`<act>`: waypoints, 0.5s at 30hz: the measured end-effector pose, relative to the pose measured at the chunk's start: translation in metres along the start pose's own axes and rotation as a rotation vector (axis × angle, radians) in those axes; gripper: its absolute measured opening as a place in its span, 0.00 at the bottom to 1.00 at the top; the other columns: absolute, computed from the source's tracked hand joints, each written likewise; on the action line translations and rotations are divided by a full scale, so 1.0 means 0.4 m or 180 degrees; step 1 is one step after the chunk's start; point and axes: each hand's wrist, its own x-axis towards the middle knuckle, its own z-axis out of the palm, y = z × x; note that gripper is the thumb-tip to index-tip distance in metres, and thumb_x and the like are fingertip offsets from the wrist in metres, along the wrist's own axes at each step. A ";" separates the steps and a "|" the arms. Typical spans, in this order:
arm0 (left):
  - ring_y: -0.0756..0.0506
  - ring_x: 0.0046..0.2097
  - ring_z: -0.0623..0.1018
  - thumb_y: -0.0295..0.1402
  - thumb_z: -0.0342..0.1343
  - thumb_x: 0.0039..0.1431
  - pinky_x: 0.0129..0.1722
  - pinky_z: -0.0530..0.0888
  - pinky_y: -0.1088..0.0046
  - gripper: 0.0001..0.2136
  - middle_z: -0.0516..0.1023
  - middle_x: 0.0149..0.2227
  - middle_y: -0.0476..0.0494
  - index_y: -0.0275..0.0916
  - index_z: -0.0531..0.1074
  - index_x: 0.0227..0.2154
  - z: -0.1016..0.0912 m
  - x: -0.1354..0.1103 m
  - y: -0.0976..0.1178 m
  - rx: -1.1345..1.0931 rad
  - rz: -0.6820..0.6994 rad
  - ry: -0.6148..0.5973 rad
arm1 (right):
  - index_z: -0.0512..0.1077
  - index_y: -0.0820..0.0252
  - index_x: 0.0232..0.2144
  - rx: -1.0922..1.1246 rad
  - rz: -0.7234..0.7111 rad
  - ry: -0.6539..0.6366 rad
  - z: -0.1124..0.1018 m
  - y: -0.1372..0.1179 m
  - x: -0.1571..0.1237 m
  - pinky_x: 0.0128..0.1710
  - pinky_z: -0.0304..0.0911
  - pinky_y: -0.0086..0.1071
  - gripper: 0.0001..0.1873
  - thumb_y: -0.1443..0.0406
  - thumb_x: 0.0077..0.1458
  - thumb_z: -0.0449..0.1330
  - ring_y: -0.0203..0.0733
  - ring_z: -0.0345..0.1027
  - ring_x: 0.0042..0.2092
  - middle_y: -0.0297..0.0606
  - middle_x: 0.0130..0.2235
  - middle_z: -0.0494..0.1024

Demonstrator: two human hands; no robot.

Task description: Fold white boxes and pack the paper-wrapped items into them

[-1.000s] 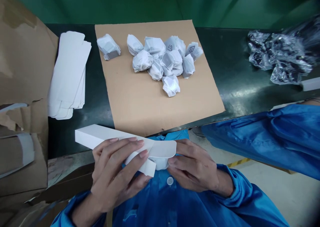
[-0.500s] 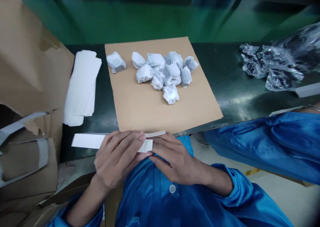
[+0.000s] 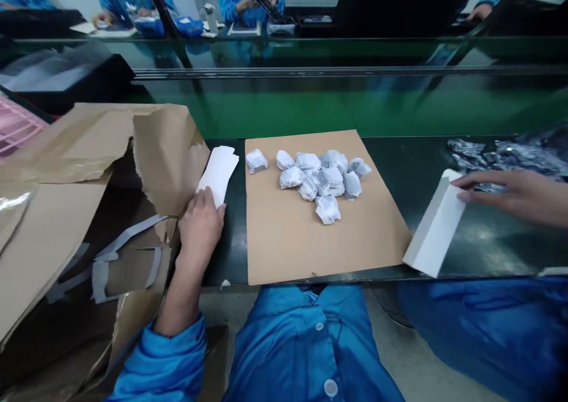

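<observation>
My left hand (image 3: 199, 224) reaches forward to a stack of flat white cartons (image 3: 218, 171) lying left of the brown cardboard sheet (image 3: 288, 242). Its fingers curl over the near end of the stack. My right hand is out of view. A folded long white box (image 3: 437, 227) lies tilted on the dark table (image 3: 417, 171), right of the sheet. A co-worker's hand (image 3: 517, 194) comes in from the right edge and touches the box's far end. Several small white paper-wrapped parts (image 3: 319, 180) sit heaped on the far half of the sheet.
Torn brown cardboard packaging (image 3: 89, 171) with loose white strips fills the left side. Crumpled clear plastic bags (image 3: 506, 154) lie at the far right. A green conveyor (image 3: 310, 106) runs behind the table. People in blue sit beyond it. A co-worker's blue clothing (image 3: 488, 325) is at lower right.
The folded box left my hands and now lies on the table at the right under a co-worker's hand. My left hand moved forward to the carton stack. The view tilted up.
</observation>
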 end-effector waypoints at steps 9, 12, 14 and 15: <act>0.35 0.34 0.81 0.32 0.42 0.66 0.30 0.69 0.66 0.17 0.81 0.34 0.32 0.35 0.77 0.41 0.034 0.014 -0.005 0.0278 -0.0363 0.0234 | 0.76 0.61 0.48 0.1522 -0.1882 0.1034 0.261 -0.544 -0.174 0.52 0.67 0.43 0.15 0.64 0.64 0.56 0.48 0.74 0.50 0.47 0.48 0.81; 0.36 0.34 0.80 0.32 0.43 0.65 0.30 0.67 0.67 0.17 0.82 0.33 0.33 0.35 0.78 0.39 0.035 0.023 -0.029 0.0221 -0.0484 0.0639 | 0.74 0.58 0.51 0.2825 -0.1832 -0.0363 0.309 -0.727 -0.203 0.50 0.69 0.37 0.17 0.66 0.60 0.59 0.42 0.75 0.47 0.42 0.50 0.80; 0.38 0.35 0.81 0.33 0.46 0.65 0.30 0.68 0.67 0.15 0.83 0.34 0.33 0.36 0.79 0.36 0.035 0.016 -0.031 0.0085 -0.0399 0.0896 | 0.70 0.60 0.55 0.3586 -0.1513 -0.0991 0.330 -0.804 -0.179 0.48 0.69 0.36 0.23 0.65 0.57 0.62 0.40 0.75 0.44 0.44 0.51 0.79; 0.38 0.36 0.81 0.34 0.47 0.66 0.32 0.69 0.67 0.15 0.83 0.36 0.33 0.37 0.79 0.36 0.034 0.003 -0.023 -0.0014 -0.0309 0.1028 | 0.67 0.62 0.58 0.3967 -0.1303 -0.1196 0.340 -0.831 -0.162 0.47 0.69 0.36 0.27 0.64 0.57 0.63 0.40 0.75 0.44 0.47 0.52 0.77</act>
